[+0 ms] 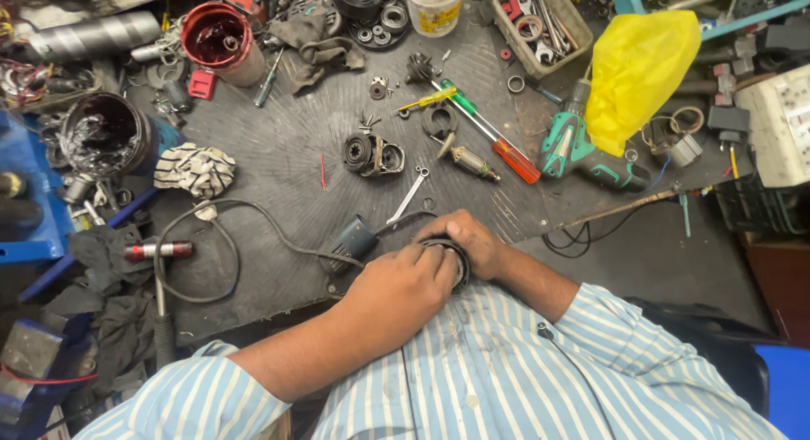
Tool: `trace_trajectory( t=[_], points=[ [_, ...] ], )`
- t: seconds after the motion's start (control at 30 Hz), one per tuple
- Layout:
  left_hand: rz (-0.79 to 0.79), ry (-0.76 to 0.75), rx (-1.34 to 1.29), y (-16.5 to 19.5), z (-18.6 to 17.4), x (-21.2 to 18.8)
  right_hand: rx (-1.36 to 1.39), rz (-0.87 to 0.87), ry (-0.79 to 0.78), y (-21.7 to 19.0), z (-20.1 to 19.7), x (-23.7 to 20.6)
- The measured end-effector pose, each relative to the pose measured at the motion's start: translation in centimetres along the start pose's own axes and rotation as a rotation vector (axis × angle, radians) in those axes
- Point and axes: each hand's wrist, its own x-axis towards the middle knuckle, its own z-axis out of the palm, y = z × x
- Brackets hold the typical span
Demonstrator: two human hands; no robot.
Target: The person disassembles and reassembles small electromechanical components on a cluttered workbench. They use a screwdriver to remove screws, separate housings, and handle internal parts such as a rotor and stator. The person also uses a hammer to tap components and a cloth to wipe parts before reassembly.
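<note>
Both of my hands meet at the near edge of the workbench over a round black ring-shaped motor part. My left hand wraps over it from the left, and my right hand grips it from the right, with fingers closed around its rim. A black power cord runs from a dark tool housing just left of my hands. A small spanner lies just beyond them. Most of the ring is hidden under my fingers.
On the dark bench lie a motor armature, a gear housing, screwdrivers with green and red handles, a green drill under a yellow bag, a red tin, a dark grease tub and rags.
</note>
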Motion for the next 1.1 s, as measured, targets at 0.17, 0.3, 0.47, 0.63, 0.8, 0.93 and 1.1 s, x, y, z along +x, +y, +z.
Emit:
trace_trajectory(
  t=[0.17, 0.3, 0.47, 0.63, 0.8, 0.93, 1.1],
  points=[
    [0.064, 0.13, -0.03, 0.2, 0.2, 0.4, -0.08, -0.059, -0.092, 0.2, -1.0, -0.5],
    [0.015, 0.199, -0.056, 0.6, 0.6, 1.6, -0.035, -0.008, -0.154, 1.1, -2.7, -0.6],
    [-0.207, 0.23, -0.17, -1.1, 2.3, 3.9, 0.219, -0.024, -0.055, 3.2, -5.4, -0.1],
    [-0.263, 0.432, -0.413, -3.7, 4.5, 5.7, 0.216, -0.242, 0.075, 2.9, -7.1, -1.4],
    [-0.131, 0.557, -0.329, -4.6, 6.7, 5.5, 0.254, -0.248, 0.167, 4.2, -8.5, -1.8],
    [-0.165, 0.61, -0.257, -4.2, 9.1, 5.8, 0.275, -0.135, 0.153, 5.3, -9.1, -2.6],
    [-0.253, 0.685, -0.242, -3.5, 10.6, 6.4, 0.243, -0.176, 0.186, 5.0, -8.7, -1.1]
  ],
)
